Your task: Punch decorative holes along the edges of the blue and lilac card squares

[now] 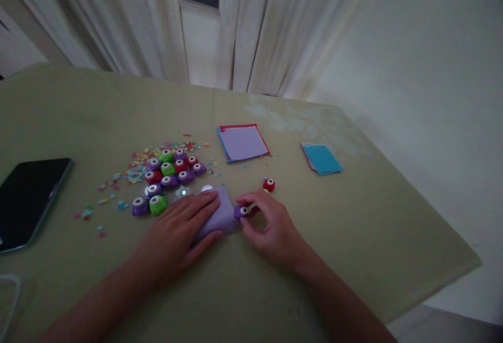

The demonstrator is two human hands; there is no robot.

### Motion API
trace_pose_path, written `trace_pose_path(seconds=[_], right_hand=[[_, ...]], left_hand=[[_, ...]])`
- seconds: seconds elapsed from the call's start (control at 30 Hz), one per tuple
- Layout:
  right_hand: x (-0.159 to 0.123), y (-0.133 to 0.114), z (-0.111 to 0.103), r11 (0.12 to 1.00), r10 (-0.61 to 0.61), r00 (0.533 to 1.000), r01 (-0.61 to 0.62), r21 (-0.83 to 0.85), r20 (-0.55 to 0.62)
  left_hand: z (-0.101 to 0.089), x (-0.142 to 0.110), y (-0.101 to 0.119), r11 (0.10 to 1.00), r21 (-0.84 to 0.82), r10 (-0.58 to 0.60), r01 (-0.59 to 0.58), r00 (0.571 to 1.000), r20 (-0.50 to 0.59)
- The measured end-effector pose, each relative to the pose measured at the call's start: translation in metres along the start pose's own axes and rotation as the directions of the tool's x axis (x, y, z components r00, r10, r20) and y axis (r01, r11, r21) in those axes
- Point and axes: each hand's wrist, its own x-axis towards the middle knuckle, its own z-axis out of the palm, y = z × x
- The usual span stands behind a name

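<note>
My left hand (176,230) lies flat with fingers stretched over a sheet of purple paper (222,212) on the table. My right hand (271,225) pinches a small purple craft punch (241,211) at the right edge of that paper. A lone red punch (269,184) stands just beyond my right hand. A cluster of several purple, green and red punches (170,173) sits left of the paper, close to my left fingertips.
Coloured paper bits (129,175) are scattered around the punches. A stack of paper squares with a lilac top (242,143) and a blue stack (322,158) lie farther back. A dark tablet (27,199) rests at the left. The table edge (451,228) runs at the right.
</note>
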Motion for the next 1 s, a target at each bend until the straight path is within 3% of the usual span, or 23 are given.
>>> trace_pose_path(seconds=[0.33,0.57,1.0], right_hand=[[0.003,0.005,-0.006,0.998,-0.038,0.977,0.047,-0.04,0.208],[0.004,0.013,-0.008,0.999,-0.046,0.976,0.044,0.013,0.215],[0.006,0.012,-0.012,0.998,-0.065,0.969,0.058,0.035,0.237]], left_hand=[[0.001,-0.001,0.001,0.999,0.012,-0.032,0.032,0.999,0.035],[-0.001,0.0,0.0,0.998,0.034,0.042,-0.046,0.995,0.088],[0.0,0.0,0.001,0.993,0.103,0.057,-0.065,0.995,0.079]])
